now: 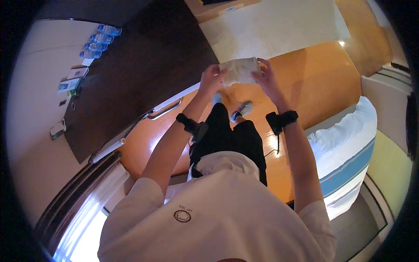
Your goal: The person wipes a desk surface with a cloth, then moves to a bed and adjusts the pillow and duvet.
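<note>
Out in front of me I hold up a pale, creased, roughly rectangular thin piece (239, 71), which could be folded cloth, tissue or a soft packet; I cannot tell which. My left hand (212, 79) is closed on its left edge, near the side of the dark desk. On the opposite edge, my right hand (266, 80) pinches it with thumb and fingers. The piece hangs above the wooden floor, held fairly flat between both hands. Black straps with small boxes sit on both wrists.
Left lies the dark desk (144, 65) with a drawer handle (166, 110); several water bottles (97, 41) line its wall side. A white sheet (279, 28) and cardboard box (209, 11) are ahead on the orange wooden floor (312, 72). A bed (345, 153) stands right.
</note>
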`<state>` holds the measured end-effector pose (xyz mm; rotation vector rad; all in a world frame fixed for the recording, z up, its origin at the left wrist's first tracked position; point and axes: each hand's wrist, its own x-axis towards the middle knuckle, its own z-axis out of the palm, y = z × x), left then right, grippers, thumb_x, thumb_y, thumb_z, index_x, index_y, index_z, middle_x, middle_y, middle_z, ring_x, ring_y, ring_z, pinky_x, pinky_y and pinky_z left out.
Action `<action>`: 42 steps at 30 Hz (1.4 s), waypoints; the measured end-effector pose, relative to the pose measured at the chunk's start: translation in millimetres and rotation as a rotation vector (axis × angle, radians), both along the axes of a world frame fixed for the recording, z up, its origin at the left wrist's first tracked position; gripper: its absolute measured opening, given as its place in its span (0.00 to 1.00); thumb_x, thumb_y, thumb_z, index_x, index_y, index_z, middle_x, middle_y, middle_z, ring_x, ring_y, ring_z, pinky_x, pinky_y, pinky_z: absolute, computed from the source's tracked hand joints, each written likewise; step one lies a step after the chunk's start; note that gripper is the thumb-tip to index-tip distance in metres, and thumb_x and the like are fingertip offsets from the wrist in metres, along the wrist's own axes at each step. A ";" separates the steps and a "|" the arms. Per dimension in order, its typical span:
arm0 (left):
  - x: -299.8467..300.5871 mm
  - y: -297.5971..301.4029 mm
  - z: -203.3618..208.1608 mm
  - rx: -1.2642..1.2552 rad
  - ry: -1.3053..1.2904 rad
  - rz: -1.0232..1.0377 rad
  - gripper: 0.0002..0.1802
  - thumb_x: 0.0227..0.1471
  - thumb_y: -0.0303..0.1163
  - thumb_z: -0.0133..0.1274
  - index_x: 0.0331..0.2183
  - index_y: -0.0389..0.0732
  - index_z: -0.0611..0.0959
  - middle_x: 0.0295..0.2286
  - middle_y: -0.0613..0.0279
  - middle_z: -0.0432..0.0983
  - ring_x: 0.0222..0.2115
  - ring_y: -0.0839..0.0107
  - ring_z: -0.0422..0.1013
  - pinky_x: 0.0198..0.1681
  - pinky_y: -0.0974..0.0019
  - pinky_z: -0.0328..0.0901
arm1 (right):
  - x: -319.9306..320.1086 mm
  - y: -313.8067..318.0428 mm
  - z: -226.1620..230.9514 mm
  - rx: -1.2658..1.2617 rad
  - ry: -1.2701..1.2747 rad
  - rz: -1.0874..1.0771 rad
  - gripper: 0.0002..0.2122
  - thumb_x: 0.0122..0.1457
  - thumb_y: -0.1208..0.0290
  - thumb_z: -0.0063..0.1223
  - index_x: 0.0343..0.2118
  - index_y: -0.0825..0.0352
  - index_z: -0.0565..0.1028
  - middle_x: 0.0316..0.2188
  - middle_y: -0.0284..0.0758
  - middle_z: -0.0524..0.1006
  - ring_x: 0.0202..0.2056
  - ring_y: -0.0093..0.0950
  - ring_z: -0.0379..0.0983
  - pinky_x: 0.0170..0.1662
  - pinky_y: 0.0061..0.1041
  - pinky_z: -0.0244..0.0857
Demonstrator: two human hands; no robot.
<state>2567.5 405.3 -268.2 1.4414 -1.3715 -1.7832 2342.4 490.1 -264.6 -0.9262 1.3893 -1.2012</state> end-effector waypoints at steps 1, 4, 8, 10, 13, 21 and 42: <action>-17.1 -14.0 2.5 0.049 0.018 0.063 0.20 0.50 0.35 0.61 0.42 0.34 0.78 0.30 0.58 0.79 0.30 0.72 0.75 0.29 0.69 0.69 | -15.3 -17.6 -1.7 0.010 0.016 0.005 0.28 0.59 0.76 0.55 0.60 0.59 0.57 0.44 0.39 0.73 0.44 0.27 0.70 0.46 0.28 0.69; -25.4 -71.5 -3.9 0.103 0.013 0.116 0.21 0.49 0.36 0.63 0.42 0.35 0.77 0.31 0.57 0.80 0.30 0.72 0.75 0.28 0.70 0.69 | -20.7 -72.1 -0.8 0.103 0.058 0.020 0.28 0.60 0.72 0.57 0.61 0.60 0.57 0.45 0.42 0.73 0.43 0.29 0.72 0.45 0.30 0.70; -9.8 -160.5 -16.4 0.028 -0.027 0.159 0.23 0.53 0.33 0.59 0.50 0.38 0.73 0.40 0.56 0.76 0.41 0.68 0.74 0.40 0.62 0.75 | -16.3 -176.3 7.9 0.116 0.056 0.031 0.30 0.60 0.68 0.58 0.62 0.62 0.56 0.48 0.45 0.72 0.44 0.32 0.74 0.45 0.32 0.71; -19.8 -187.6 -10.6 0.073 -0.031 0.187 0.24 0.54 0.34 0.57 0.51 0.39 0.72 0.41 0.56 0.76 0.42 0.68 0.74 0.41 0.62 0.74 | -36.0 -197.9 -1.9 0.188 0.328 -0.094 0.31 0.61 0.67 0.58 0.63 0.63 0.54 0.50 0.48 0.71 0.46 0.35 0.74 0.47 0.33 0.71; -67.2 -205.4 14.7 0.155 -0.042 0.223 0.25 0.57 0.40 0.53 0.53 0.40 0.71 0.44 0.58 0.76 0.42 0.67 0.74 0.44 0.60 0.71 | -108.2 -187.5 -15.1 0.189 0.320 -0.149 0.30 0.61 0.68 0.56 0.63 0.63 0.54 0.52 0.47 0.70 0.48 0.37 0.74 0.48 0.33 0.71; -189.3 -159.3 115.8 0.111 -0.050 -0.259 0.22 0.60 0.44 0.48 0.51 0.42 0.74 0.45 0.61 0.77 0.43 0.68 0.73 0.46 0.64 0.68 | -225.7 1.8 81.5 0.246 0.131 -0.400 0.24 0.64 0.67 0.53 0.60 0.64 0.61 0.50 0.41 0.73 0.49 0.32 0.73 0.51 0.32 0.68; -539.2 498.0 278.8 -0.237 -0.074 -1.111 0.13 0.63 0.33 0.45 0.46 0.39 0.77 0.44 0.58 0.77 0.39 0.71 0.74 0.42 0.68 0.70 | -206.9 936.0 174.8 0.244 0.155 -1.824 0.18 0.64 0.72 0.50 0.57 0.67 0.66 0.44 0.39 0.76 0.44 0.26 0.75 0.46 0.25 0.68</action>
